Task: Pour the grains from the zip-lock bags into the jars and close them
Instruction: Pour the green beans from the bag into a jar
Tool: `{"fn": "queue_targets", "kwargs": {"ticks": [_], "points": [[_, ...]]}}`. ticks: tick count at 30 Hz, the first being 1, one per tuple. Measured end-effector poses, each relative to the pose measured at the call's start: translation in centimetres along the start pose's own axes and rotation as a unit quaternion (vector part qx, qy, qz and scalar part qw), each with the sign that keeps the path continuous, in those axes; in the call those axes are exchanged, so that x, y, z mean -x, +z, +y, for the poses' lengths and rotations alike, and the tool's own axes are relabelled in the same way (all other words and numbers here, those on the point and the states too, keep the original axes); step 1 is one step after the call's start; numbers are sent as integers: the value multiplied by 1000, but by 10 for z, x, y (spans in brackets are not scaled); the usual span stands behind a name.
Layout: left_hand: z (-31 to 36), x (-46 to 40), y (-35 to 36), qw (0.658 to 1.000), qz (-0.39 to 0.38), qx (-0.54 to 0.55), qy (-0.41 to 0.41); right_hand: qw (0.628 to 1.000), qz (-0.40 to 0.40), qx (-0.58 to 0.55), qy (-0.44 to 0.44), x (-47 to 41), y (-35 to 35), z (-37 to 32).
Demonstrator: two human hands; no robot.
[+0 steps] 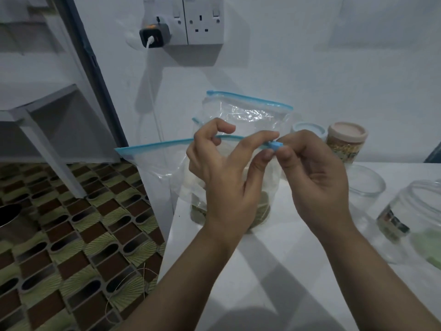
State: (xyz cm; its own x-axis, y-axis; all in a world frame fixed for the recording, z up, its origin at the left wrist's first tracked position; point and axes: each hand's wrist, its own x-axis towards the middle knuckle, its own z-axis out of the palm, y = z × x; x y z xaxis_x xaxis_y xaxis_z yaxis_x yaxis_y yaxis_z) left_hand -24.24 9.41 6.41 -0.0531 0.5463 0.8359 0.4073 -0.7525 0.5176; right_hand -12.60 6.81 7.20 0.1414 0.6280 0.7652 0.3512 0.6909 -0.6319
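From the head camera, a person holds a zip-lock bag (155, 163) up over the white table (274, 259). The bag is clear and has a blue strip along its top. It looks soft and floppy, and it could slip, so the stiff blue strip is the best place to hold it. Some greenish grains (259, 215) sit at the bottom, so I think the bottom is the heavy part and will swing.

The right hand (315, 177) pinches the little blue slider (347, 147) with thumb and finger. The slider is right at the fingertips, at the right end of the strip. The left hand (224, 177) pinches the blue strip just beside the slider, with its other fingers curled over the top of the bag. The bag hangs down behind and below both hands.

A second bag (245, 111) stands behind, near the wall. Two open glass jars (367, 185) wait on the right, close to the right hand. They look hard and easy to break. A closed jar with a pink lid (347, 142) stands farther back.
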Motion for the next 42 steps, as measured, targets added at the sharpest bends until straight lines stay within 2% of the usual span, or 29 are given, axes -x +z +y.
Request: {"fn": "queue_targets", "kwargs": {"ticks": [3, 6, 12, 15, 18, 21, 23, 26, 28, 32, 35, 40, 42], "points": [[-1, -6, -4, 1000, -19, -7, 3, 1000, -2, 15, -8, -4, -2, 0], [-9, -14, -6, 999, -18, -26, -5, 999, 45, 27, -7, -5, -2, 1], [-65, -33, -25, 989, 57, -97, -95, 978, 198, -17, 59, -8, -8, 9], [-94, -42, -32, 979, 92, -109, -144, 966, 240, -33, 91, -7, -11, 13], [-116, -44, -37, 978, 106, -69, -165, 960, 259, -21, 105, -3, -11, 16], [-116, -37, -32, 979, 73, 77, -177, 966, 238, 39, 94, 3, -12, 19], [-107, -35, -27, 971, 68, 131, -188, 968, 200, 137, 59, 5, -19, 18], [-89, -41, -24, 971, 60, 175, -153, 926, 123, 357, 2, 0, -32, 5], [-73, -50, -23, 974, 41, 188, -117, 900, 92, 425, -10, -6, -35, -5], [-45, -62, -14, 982, -13, 176, -61, 914, -7, 405, -11, -21, -17, -18], [-36, -62, -9, 979, -39, 192, -54, 901, -49, 430, -11, -36, 3, -18], [-37, -59, -13, 971, -30, 226, -67, 921, -43, 385, -51, -59, 27, -11], [-50, -48, -15, 974, -63, 203, -78, 931, -29, 359, -53, -65, 29, -9]]}}
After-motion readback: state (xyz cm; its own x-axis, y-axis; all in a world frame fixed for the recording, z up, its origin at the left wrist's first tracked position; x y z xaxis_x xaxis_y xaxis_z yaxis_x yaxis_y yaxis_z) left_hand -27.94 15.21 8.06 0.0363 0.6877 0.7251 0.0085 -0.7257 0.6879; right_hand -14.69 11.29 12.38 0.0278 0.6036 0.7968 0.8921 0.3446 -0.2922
